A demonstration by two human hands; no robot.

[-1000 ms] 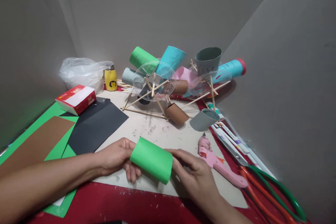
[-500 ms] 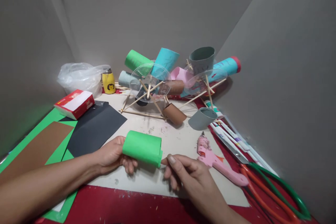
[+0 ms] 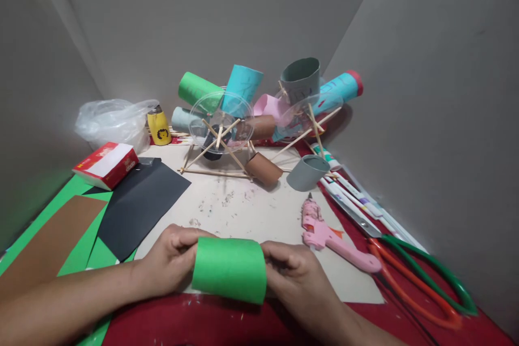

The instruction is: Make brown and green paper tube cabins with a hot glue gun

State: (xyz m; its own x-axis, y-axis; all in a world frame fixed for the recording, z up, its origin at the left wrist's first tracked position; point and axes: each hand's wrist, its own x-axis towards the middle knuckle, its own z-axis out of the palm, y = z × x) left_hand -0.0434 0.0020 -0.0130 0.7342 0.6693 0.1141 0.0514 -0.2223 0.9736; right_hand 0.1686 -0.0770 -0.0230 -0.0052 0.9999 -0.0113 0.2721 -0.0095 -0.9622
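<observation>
A rolled tube of green paper lies crosswise between both my hands, low in the middle of the view. My left hand grips its left end with curled fingers. My right hand grips its right end the same way. Behind them stands a wheel model of wooden sticks, clear plastic discs and coloured paper tubes. A pink glue gun lies just right of my right hand on the beige board.
Black paper, brown and green sheets lie at the left, with a red tissue box, a plastic bag and a yellow bottle behind. Pens and scissors with red and green handles lie at the right. Grey walls enclose the table.
The green tube has come nearer to me and lower. My right hand, off the tube half a second ago, now grips its right end. The view has tilted slightly.
</observation>
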